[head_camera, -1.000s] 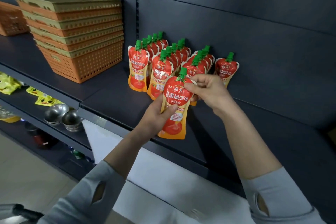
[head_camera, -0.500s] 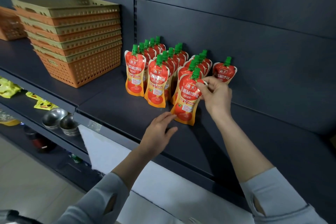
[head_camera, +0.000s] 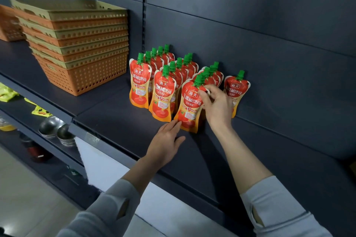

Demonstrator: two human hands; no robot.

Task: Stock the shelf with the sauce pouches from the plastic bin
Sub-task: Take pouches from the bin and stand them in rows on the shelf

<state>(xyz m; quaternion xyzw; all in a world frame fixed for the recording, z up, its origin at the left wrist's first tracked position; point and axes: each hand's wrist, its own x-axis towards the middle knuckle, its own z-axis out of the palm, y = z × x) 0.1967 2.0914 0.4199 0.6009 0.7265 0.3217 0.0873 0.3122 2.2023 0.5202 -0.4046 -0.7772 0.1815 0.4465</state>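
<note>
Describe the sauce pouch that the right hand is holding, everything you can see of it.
The pouch looks like glossy plastic, red on top and orange below, with tomato pictures, white lettering and a green cap. It stands on the dark shelf, heading the third row. The right hand pinches its upper edge. The left hand has straight fingertips at its lower corner.

Dark shelf [head_camera: 115, 119]: sauce pouches [head_camera: 139, 84] (upright rows), stacked baskets [head_camera: 82, 75].

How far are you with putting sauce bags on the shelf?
Three rows of pouches already stand on the shelf. Now the right hand pinches the front pouch of the third row while the left hand touches its bottom. Beside it a lone pouch starts a fourth row. The bin is out of view, so what's left is unclear.
</note>
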